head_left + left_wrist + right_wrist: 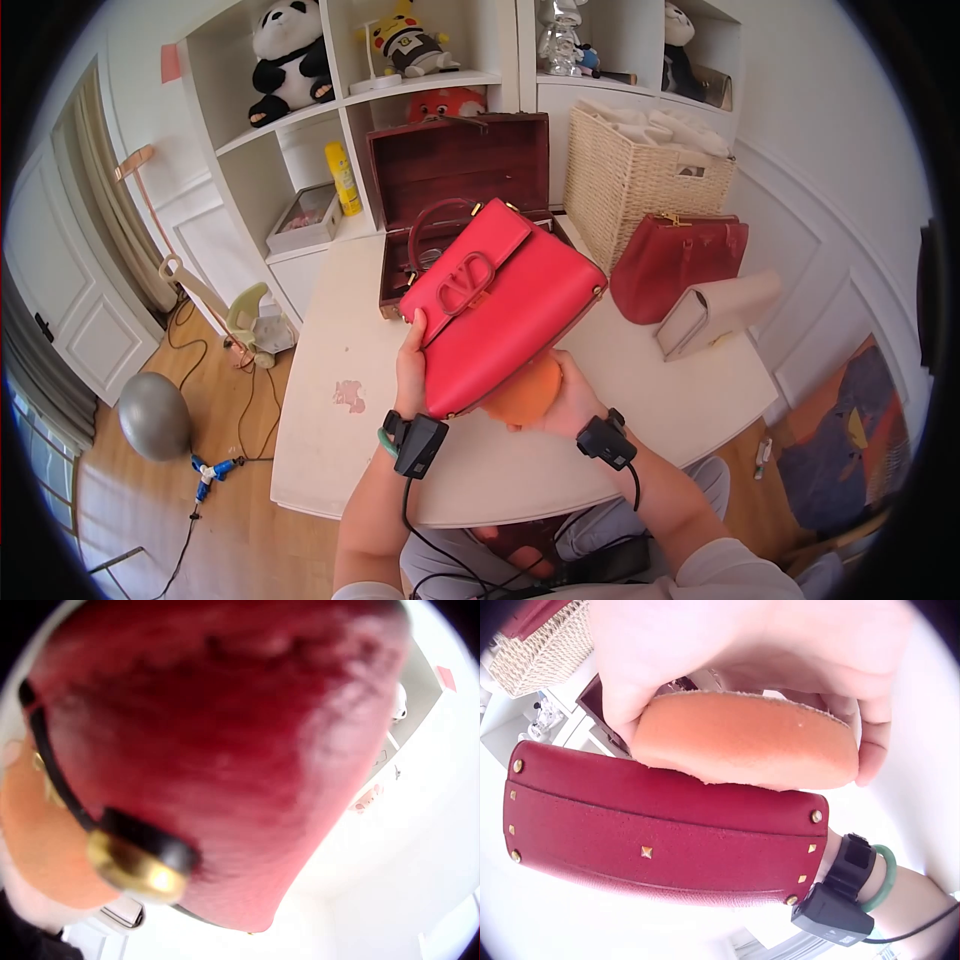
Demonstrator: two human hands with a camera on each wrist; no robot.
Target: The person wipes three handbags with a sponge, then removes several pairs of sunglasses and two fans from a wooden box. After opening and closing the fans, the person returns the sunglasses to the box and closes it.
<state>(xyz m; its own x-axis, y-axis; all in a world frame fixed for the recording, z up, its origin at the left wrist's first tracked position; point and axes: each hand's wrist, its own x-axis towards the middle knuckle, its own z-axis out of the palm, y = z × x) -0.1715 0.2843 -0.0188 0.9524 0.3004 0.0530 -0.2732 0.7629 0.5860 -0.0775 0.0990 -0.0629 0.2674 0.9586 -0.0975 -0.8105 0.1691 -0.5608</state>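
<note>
A red handbag [515, 300] with a V-shaped emblem is held tilted above the white table. My left hand [411, 372] grips its lower left side, thumb on the front. My right hand [570, 398] holds an orange sponge-like pad [528, 392] against the bag's back or lower edge. In the right wrist view the pad [742, 742] is pinched between thumb and fingers, touching the bag [660, 825] beside its studded base. Red leather [217, 750] fills most of the left wrist view, blurred, with the orange pad [52, 832] at its left.
An open dark red chest [460, 165] stands behind the bag, with a woven basket [645, 180] to its right. A darker red handbag [680, 262] and a cream bag [718, 312] stand at the table's right. Shelves with plush toys rise behind the table [330, 440].
</note>
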